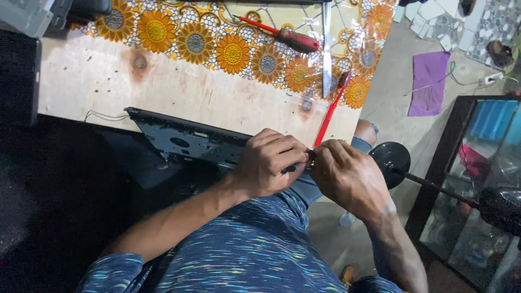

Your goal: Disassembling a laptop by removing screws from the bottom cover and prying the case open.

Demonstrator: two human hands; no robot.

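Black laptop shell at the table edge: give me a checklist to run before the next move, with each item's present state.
1. Left hand on the black laptop shell: ok, fingers curled over its near edge.
2. Right hand at the same spot: ok, it meets the left hand at the shell's corner.
3. What the fingers pinch between them: cannot tell, too small and hidden.
4. Shell supported: not ok, it overhangs the wooden table and sits tilted.
5. Red screwdriver within reach: ok, lying on the sunflower cloth.
6. Slim red tool clear of the hands: ok, it lies just beyond them.
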